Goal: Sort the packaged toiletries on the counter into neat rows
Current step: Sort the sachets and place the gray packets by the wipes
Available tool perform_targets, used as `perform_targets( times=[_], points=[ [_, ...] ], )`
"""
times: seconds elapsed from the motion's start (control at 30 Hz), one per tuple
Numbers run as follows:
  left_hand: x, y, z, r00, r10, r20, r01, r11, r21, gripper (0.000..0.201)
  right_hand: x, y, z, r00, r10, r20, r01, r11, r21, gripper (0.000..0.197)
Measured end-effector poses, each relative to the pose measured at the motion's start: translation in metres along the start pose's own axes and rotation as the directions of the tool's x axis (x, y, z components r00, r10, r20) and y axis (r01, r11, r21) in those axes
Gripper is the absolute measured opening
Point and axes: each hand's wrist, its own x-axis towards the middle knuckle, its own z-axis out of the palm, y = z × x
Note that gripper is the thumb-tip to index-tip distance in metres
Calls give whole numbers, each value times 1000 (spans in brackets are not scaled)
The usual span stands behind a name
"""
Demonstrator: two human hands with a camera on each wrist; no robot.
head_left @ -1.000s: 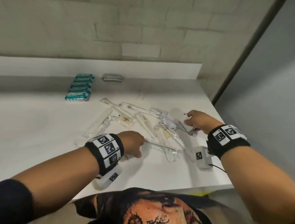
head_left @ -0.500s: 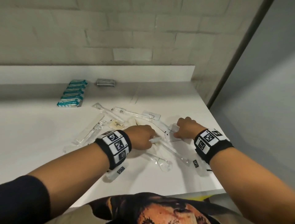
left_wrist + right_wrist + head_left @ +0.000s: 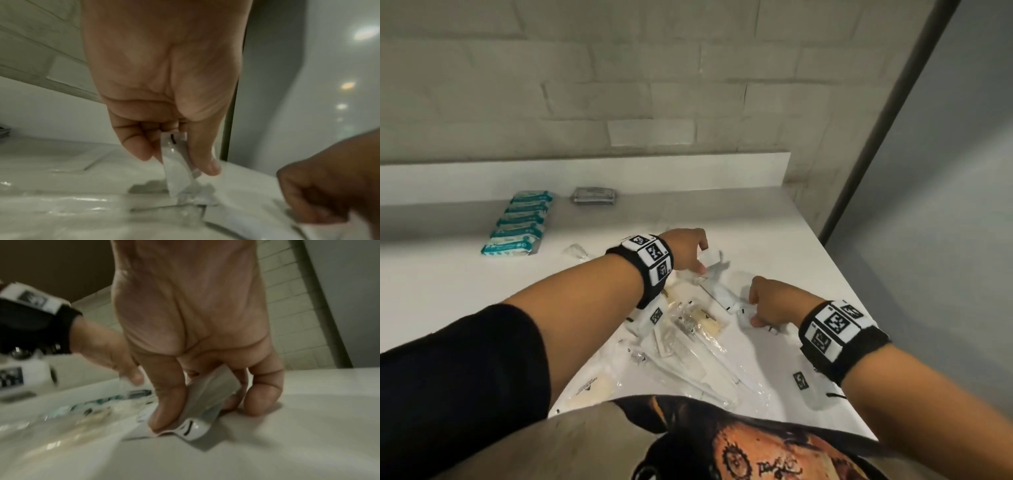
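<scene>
Loose toiletries in clear wrappers [image 3: 688,346] lie heaped on the white counter [image 3: 448,291] between my forearms. My left hand [image 3: 700,262] reaches past the heap. It pinches a small white sachet [image 3: 174,164] between thumb and fingers, and the sachet's lower end hangs just above the counter. My right hand [image 3: 751,310] sits to the right with knuckles on the counter. Thumb and fingers grip a bundle of white sachets [image 3: 205,404] there. A tidy row of teal packets [image 3: 518,224] stands at the back left.
A flat grey packet [image 3: 594,196] lies by the back ledge, right of the teal row. The counter's right edge [image 3: 835,284] runs close to my right hand, with a grey wall panel [image 3: 945,205] beyond. A tiled wall rises behind the ledge.
My left hand has left the middle of the heap, gone farther back and right, and now pinches a white sachet. The right hand stays on its sachets. The head view has tilted closer.
</scene>
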Motion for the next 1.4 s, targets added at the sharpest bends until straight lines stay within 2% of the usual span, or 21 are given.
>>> perform_targets(
  times=[0.07, 0.17, 0.23, 0.33, 0.4, 0.5, 0.57, 0.63, 0.77, 0.87, 0.93, 1.0, 1.07, 1.13, 1.2, 1.23, 1.3, 1.4],
  points=[
    [12, -1, 4, 998, -19, 64, 14, 997, 76, 65, 0, -2, -6, 999, -9, -38, 14, 988, 155, 46],
    [22, -6, 9, 990, -48, 131, 25, 985, 173, 66, 9, -20, -16, 996, -33, -84, 51, 976, 211, 53],
    [25, -9, 14, 989, -73, 132, 40, 970, 238, 65, 17, -39, -15, 999, -33, -38, 38, 989, 142, 60],
    [22, -12, 23, 988, -144, 53, 120, 941, 317, 60, 25, -59, -10, 999, -37, -22, 34, 992, -119, 65],
    [15, -15, 29, 989, -145, 16, 138, 968, 210, 58, 29, -68, -10, 998, -58, -28, 49, 965, -257, 54],
    [0, -19, 38, 989, -147, 20, 148, 984, -96, 44, 35, -69, -6, 998, -39, -51, 28, 976, -214, 51],
    [-9, -23, 43, 988, -152, 29, 154, 940, -304, 43, 36, -67, -6, 1000, -18, -25, 16, 995, -99, 56],
    [-16, -25, 45, 986, -162, 25, 153, 856, -494, 49, 34, -66, -7, 1000, -30, 2, 31, 998, -51, 54],
    [-23, -25, 41, 963, -252, -94, 133, 750, -648, 49, 24, -60, -7, 998, -56, 15, 58, 983, -172, 48],
    [-32, -24, 29, 918, -355, -176, 60, 565, -823, 46, 19, -52, -12, 993, -85, -85, 80, 995, -58, 40],
    [-37, -23, 18, 874, -417, -249, -50, 432, -901, 44, 17, -46, -25, 978, -79, -193, 130, 955, 266, 34],
    [-48, -19, 6, 860, -428, -279, -165, 285, -944, 32, 13, -49, -37, 950, -97, -298, 270, 736, 621, 27],
    [-60, -11, -3, 890, -377, -256, -221, 135, -966, 22, 0, -62, -49, 910, -115, -399, 400, 506, 765, 23],
    [-73, -1, -8, 929, -299, -217, -243, -52, -969, 24, -15, -79, -57, 875, -147, -461, 482, 332, 810, 20],
    [-84, 7, -10, 954, -221, -204, -252, -213, -944, 29, -26, -97, -59, 849, -144, -508, 528, 215, 822, 19],
    [-89, 8, -10, 962, -194, -194, -243, -271, -931, 30, -28, -105, -58, 834, -118, -538, 551, 195, 811, 18],
    [-99, 6, -11, 972, -156, -175, -219, -346, -912, 34, -34, -119, -55, 792, -99, -602, 608, 214, 764, 21],
    [-117, -4, -13, 982, -92, -167, -190, -398, -898, 38, -41, -132, -48, 774, -136, -619, 632, 222, 742, 22]
  ],
)
